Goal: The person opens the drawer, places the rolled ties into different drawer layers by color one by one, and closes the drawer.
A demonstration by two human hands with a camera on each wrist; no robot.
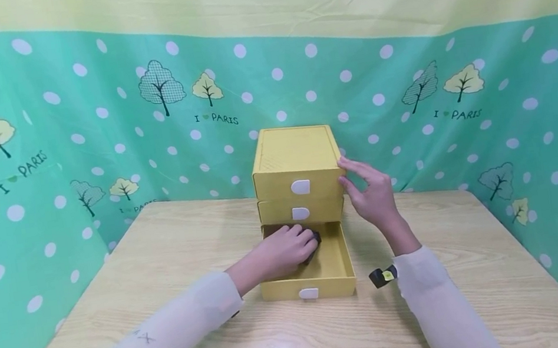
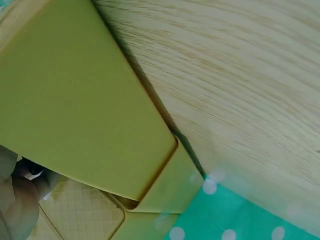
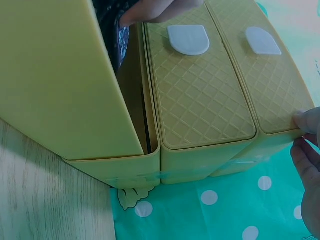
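A yellow three-drawer box (image 1: 299,147) stands on the table with its bottom drawer (image 1: 335,252) pulled out. My left hand (image 1: 287,250) reaches into that drawer from the left, fingers curled over a dark, speckled thing (image 3: 117,37). The thing looks soft and shiny; its kind cannot be told, and the hand hides much of it. At the box's upper right front corner, my right hand (image 1: 373,193) touches the edge with fairly straight fingers. Both upper drawers are closed, each with a white tab (image 3: 189,40) on its textured front.
A wood-grain table (image 1: 186,240) lies under the box. Green dotted cloth (image 1: 266,80) hangs behind and at both sides. A small black item with a yellow label (image 1: 383,276) shows beside my right cuff.
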